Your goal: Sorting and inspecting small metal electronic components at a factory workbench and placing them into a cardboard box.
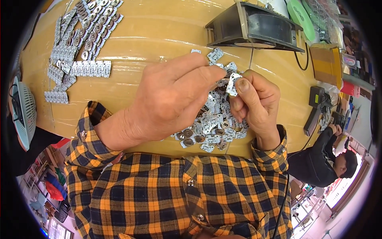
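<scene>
My right hand (259,101) pinches a small white circuit board (232,84) between thumb and fingers, holding it above a heap. My left hand (171,95) reaches across with its back up and its fingers bunched together, the fingertips close to that board's left edge. Whatever the left fingers hold, if anything, is hidden behind them. Beneath both hands lies a loose pile of small circuit boards (211,124), some showing round metal coin-cell holders. A few more boards (215,55) lie just beyond the left fingertips.
Joined strips of boards (90,68) lie at the far left of the brown table (159,40). A black fan (254,28) stands at the back, near a green plastic piece (300,18) and a cardboard box (324,61). A pale basket (26,111) is at left; a person (322,163) sits right.
</scene>
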`<state>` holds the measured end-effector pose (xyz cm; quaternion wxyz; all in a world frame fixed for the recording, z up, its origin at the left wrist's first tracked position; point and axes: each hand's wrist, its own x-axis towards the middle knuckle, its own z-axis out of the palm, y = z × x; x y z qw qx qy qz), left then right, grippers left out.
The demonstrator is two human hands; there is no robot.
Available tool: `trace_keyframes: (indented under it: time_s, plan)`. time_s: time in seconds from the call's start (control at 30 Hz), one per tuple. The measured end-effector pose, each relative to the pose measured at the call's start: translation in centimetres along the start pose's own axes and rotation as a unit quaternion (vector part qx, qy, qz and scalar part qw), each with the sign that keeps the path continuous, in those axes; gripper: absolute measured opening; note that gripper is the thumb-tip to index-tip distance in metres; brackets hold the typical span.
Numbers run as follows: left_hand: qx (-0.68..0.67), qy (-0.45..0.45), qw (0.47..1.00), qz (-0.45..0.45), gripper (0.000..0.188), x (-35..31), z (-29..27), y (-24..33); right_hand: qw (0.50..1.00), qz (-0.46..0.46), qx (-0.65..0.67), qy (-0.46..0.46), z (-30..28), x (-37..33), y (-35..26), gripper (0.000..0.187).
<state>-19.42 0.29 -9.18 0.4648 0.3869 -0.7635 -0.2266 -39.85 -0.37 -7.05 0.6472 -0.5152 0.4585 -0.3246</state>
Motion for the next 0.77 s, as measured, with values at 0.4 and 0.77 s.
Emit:
trace_keyframes:
  time_s: [0.4,0.77]
  plan:
    - [-0.021,-0.025,0.999,0.039,0.028,-0.1,-0.2,-0.5,0.999,0.034,0.0,0.035,0.2,0.1,0.2,0.03]
    - [-0.096,-0.121,0.987,-0.033,0.025,0.2,-1.2,-0.4,0.95,-0.168,-0.264,-0.012,-1.0,0.1,0.0,0.025]
